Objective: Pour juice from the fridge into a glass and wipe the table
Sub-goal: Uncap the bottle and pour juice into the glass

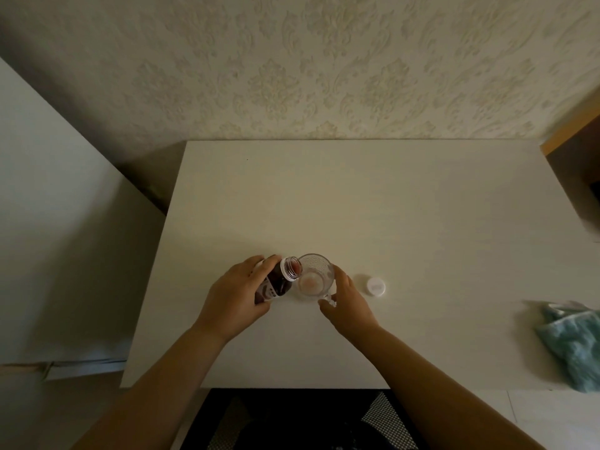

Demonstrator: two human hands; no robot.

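Near edge first: your two forearms come in from the bottom of the frame and meet at lower centre. Your left hand (235, 295) has its grip wrapped round the juice bottle (276, 282), dark liquid inside, label toward you. You hold it tilted, open neck pointing right and resting at or just over the glass rim; can't tell if they touch. That tilt puts the mouth over the opening, so juice should land inside and not on the desk (406, 216).

Your right hand (349, 297) sits just right of the glass (315, 277), fingers curled at its near side, apparently on a handle or the wall. Grip looks closed on it, probably to stop it sliding while the bottle leans in. The glass stands upright at lower centre, with only a faint pinkish film at the bottom. Judged: pouring barely begun. No clear stream visible.

White cap (376, 286) lies flat just right of your right hand, parked out of the pour path but near for recapping.

Teal cloth (574, 342) is bunched at the right edge, well apart from the glass, likely waiting for the wipe step, not yet done.

Further back the desk runs to the patterned wall (324, 60). The pale panel (48, 190) at far left may be the fridge; can't confirm.
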